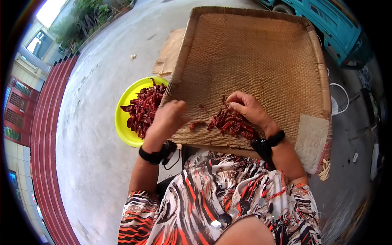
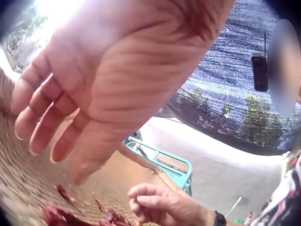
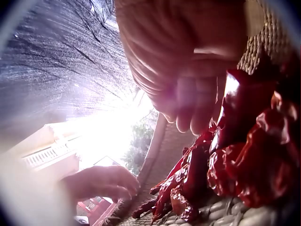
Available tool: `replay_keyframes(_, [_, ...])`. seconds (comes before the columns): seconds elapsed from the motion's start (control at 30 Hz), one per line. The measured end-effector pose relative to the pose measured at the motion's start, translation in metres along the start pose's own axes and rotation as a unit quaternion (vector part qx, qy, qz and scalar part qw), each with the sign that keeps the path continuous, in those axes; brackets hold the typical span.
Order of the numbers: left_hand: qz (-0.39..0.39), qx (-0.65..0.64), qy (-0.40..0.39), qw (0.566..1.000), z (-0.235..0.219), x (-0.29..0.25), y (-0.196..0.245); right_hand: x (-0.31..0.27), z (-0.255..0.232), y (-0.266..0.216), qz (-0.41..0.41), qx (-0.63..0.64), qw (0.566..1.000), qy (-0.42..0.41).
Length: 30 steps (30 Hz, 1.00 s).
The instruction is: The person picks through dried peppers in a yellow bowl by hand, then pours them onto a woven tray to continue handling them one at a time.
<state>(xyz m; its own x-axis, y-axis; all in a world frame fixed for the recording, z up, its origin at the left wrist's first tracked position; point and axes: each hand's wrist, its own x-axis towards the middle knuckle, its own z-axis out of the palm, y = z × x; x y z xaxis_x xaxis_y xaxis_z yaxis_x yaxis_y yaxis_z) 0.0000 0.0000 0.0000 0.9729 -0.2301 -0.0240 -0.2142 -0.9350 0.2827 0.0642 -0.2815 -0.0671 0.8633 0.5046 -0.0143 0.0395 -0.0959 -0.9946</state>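
My left hand (image 1: 169,118), blurred in the head view, is over the tray's left edge beside the yellow basin (image 1: 121,124). Its palm and loosely bent fingers show bare in the left wrist view. Dark red dried chili peppers (image 1: 143,104) heap up in the basin. More dried chilies (image 1: 230,122) lie in a small pile near the front of the woven tray (image 1: 253,53). Over this pile is my right hand (image 1: 249,108), thumb and forefinger tips close together beside a thin dark chili piece; I cannot tell whether they pinch it. Wrinkled, glossy chilies (image 3: 254,165) sit below its fingers.
The tray has a raised rim and a pale patch (image 1: 311,143) at its front right corner. Flat cardboard (image 1: 169,53) lies on the concrete behind the basin. A teal vehicle (image 1: 339,28) stands at the back right, and red steps (image 1: 47,143) run along the left.
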Motion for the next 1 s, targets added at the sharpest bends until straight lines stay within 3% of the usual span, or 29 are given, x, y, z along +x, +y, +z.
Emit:
replay_keyframes(0.1, [0.02,0.021,-0.094,0.995,0.02,0.0,0.016,-0.003,0.0,0.001,0.009,0.0,1.0,-0.008])
replay_keyframes(0.13, [0.028,0.034,-0.089,0.995,0.025,-0.001,0.018,-0.004,-0.001,-0.001,0.021,-0.001,1.0,-0.015])
replay_keyframes(0.23, [-0.034,0.042,-0.11,0.992,0.02,0.011,0.023,0.002,-0.003,-0.001,0.018,0.003,1.0,-0.018])
replay_keyframes(0.4, [0.055,-0.071,0.1,0.991,0.021,0.011,-0.016,0.003,-0.001,-0.003,0.015,0.009,1.0,-0.01])
replay_keyframes(0.5, [0.019,-0.058,0.215,0.975,-0.005,0.011,-0.039,0.001,0.001,-0.003,0.006,0.014,1.0,0.001])
replay_keyframes(0.63, [-0.153,0.108,0.286,0.94,-0.026,0.003,-0.056,0.0,0.0,-0.002,0.016,0.006,1.0,0.0])
replay_keyframes(0.7, [-0.153,0.223,0.282,0.92,-0.023,0.002,-0.055,0.0,0.0,-0.003,0.02,0.004,1.0,-0.002])
replay_keyframes(0.8, [-0.044,0.076,0.209,0.974,-0.006,0.012,-0.036,0.0,0.0,-0.004,0.021,0.0,1.0,-0.013])
replay_keyframes(0.83, [0.003,0.06,0.112,0.992,-0.003,0.015,-0.028,0.0,-0.001,-0.001,0.017,0.003,1.0,-0.015])
replay_keyframes(0.87, [-0.008,0.068,0.037,0.997,0.006,0.023,-0.016,0.001,-0.001,0.001,0.012,0.004,1.0,-0.016])
replay_keyframes(0.93, [0.03,0.104,-0.039,0.993,0.023,0.03,0.007,0.002,0.0,0.001,-0.012,-0.019,1.0,-0.007])
replay_keyframes(1.0, [0.075,0.073,-0.043,0.994,0.047,0.045,0.009,0.0,0.003,-0.001,-0.049,-0.053,0.997,0.018])
